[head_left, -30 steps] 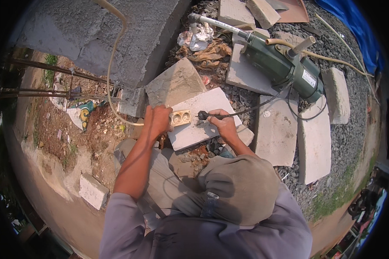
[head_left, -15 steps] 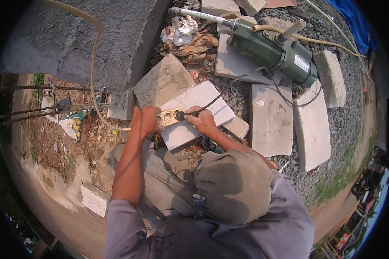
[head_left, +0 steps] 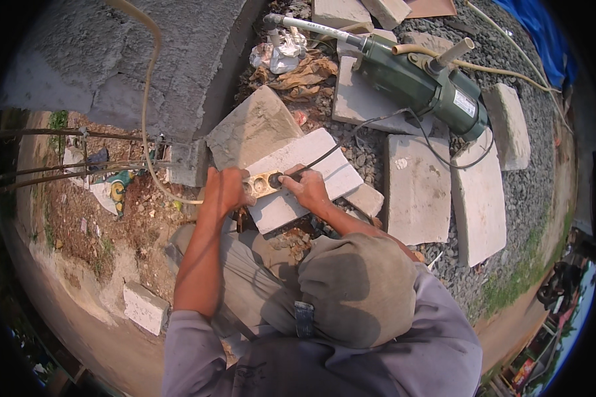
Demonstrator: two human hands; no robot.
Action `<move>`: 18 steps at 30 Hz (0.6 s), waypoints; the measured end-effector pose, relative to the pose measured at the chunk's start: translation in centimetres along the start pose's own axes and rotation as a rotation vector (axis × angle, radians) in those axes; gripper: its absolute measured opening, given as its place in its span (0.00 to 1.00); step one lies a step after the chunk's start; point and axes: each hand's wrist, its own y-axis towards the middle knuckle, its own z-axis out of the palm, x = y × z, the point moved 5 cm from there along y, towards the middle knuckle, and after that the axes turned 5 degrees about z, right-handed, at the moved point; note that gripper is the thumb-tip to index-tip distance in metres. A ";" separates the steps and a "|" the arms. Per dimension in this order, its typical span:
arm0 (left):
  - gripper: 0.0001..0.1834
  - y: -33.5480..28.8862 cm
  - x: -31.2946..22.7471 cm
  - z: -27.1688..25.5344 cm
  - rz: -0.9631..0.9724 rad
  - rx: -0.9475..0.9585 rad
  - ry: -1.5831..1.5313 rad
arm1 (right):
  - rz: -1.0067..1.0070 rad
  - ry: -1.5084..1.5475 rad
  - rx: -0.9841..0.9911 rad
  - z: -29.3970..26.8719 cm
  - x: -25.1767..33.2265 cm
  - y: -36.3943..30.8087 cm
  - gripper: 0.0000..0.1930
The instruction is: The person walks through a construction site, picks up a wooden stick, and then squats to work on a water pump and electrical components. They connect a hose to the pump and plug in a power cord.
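My left hand (head_left: 225, 190) is closed around one end of a cream power strip (head_left: 261, 184) with round sockets. At the strip's other end, my right hand (head_left: 309, 189) grips a black plug (head_left: 275, 179) against the last socket. Whether its pins are fully in cannot be seen. Beneath the strip lies a pale block (head_left: 314, 159), tilted over the rubble. A black cord (head_left: 326, 154) runs from the plug to a green water pump (head_left: 407, 74). From the strip's left end, a cream cable (head_left: 144, 126) curves up past the grey concrete.
Pale blocks (head_left: 417, 188) lie on dark gravel to the right. A rough grey concrete mass (head_left: 132, 59) stands at upper left, with rusty rebar (head_left: 73, 132) sticking out below it. Crumpled plastic (head_left: 281, 53) and dry leaves lie near the pump's white pipe (head_left: 318, 28). Another block (head_left: 146, 307) sits lower left.
The whole view has shifted slightly, so the blocks and pump appear a little lower. Both hands keep the same hold on the strip and plug.
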 end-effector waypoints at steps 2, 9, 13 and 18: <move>0.29 0.0 0.2 0.1 -0.006 0.000 -0.007 | -0.025 0.022 -0.010 0.0 0.4 0.0 0.13; 0.30 0.0 0.4 0.4 -0.008 -0.012 0.010 | -0.050 0.006 -0.022 -0.4 0.8 0.0 0.12; 0.30 -0.1 0.5 0.1 -0.028 0.005 -0.015 | 0.021 0.088 -0.032 -0.8 -0.2 0.3 0.12; 0.29 0.1 0.3 0.0 -0.046 0.039 -0.032 | 0.010 0.123 -0.007 -0.6 0.0 0.4 0.12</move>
